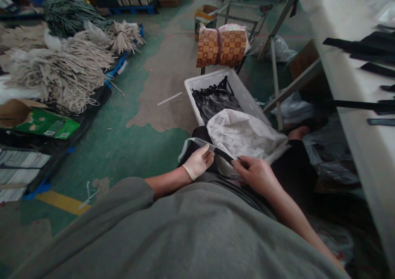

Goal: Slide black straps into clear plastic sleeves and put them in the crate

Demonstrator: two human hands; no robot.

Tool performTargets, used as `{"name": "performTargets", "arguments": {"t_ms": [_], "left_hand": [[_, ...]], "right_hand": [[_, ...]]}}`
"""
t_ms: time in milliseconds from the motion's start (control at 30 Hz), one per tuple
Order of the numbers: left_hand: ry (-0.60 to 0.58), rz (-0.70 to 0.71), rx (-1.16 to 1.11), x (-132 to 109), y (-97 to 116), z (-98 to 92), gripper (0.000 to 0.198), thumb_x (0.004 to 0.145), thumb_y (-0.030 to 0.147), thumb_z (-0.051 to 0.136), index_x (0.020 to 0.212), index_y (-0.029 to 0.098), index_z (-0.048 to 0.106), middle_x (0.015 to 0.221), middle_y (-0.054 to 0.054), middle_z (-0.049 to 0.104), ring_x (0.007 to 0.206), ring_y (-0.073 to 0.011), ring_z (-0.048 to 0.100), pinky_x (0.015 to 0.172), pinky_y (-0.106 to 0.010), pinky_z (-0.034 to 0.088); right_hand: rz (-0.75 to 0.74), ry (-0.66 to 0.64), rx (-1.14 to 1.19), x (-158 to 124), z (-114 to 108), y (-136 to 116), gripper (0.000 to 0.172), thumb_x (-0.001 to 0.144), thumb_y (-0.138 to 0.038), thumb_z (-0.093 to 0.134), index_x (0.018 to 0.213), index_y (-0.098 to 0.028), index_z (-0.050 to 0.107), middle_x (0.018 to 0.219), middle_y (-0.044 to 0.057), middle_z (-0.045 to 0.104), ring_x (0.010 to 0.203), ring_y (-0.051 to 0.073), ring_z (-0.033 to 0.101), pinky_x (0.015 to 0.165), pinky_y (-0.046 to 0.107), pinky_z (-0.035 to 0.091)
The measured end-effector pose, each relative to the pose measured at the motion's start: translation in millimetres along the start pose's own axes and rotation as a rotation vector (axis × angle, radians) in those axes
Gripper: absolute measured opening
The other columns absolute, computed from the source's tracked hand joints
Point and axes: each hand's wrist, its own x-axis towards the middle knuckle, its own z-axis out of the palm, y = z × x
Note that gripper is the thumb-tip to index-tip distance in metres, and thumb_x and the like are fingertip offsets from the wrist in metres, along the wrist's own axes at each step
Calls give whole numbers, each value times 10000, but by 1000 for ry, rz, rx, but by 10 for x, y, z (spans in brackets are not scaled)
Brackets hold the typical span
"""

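Observation:
My left hand (198,163), in a thin cream glove, pinches a clear plastic sleeve (197,140) between thumb and fingers. The sleeve's far end curls down to the left over my dark trouser leg. A black strap (224,154) runs from the sleeve to my bare right hand (257,174), whose fingers are closed on it. At the joint between the two, part of the strap appears to lie inside the sleeve. Just beyond my hands, a white woven sack (243,133) lies over my lap and the near end of a white crate (251,100). Black straps (216,100) in clear wrapping lie inside the crate.
A white-topped table (348,77) at my right carries more black strips. Beyond the crate is a rolled checkered cushion (224,46) on a metal frame. Bundles of beige cords (64,71) and a green carton (49,124) sit on pallets at left.

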Motion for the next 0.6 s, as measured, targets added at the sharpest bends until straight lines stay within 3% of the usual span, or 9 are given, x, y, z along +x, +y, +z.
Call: {"name": "performTargets", "arguments": {"t_ms": [167,367,500,600], "left_hand": [[-17,-34,13,-64,-44,57,175,803,228,734,732,149,595,633,23,595,547,-86,613,546,-199,501],[-75,-64,101,-104,-69,73,187,778,257,760,746,154,607,720,-14,631,646,-107,641,602,-206,514],[-54,-74,79,-12,-59,28,252,797,387,732,767,162,622,786,-33,647,716,-131,655,664,-245,542],[-10,-22,33,64,-39,-3,236,810,371,723,761,163,622,715,-8,631,648,-107,625,636,-227,524]], "right_hand": [[23,-144,240,76,56,-72,372,869,-474,455,643,-200,565,478,-9,529,455,134,481,482,251,358],[23,-96,129,23,-30,19,368,872,-467,465,637,-205,571,484,-2,561,473,146,521,502,259,368],[22,-96,152,-30,-32,79,377,882,-464,462,617,-209,541,489,-4,566,477,142,521,511,258,370],[34,-136,130,-64,-40,98,386,903,-476,447,645,-210,553,515,4,599,488,149,532,519,264,361]]}}
